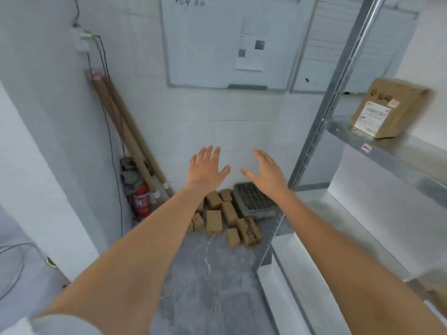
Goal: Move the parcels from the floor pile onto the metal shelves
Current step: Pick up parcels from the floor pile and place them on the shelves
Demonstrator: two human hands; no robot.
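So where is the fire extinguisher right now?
Head view, lower left: the red fire extinguisher stands in the corner by the leaning cardboard tubes, left of the floor parcels.

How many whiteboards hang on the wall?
2: a large whiteboard above the hands, and a second whiteboard to its right, partly hidden behind the shelf post.

head cam | looks forward and down | arms near | floor far | single view
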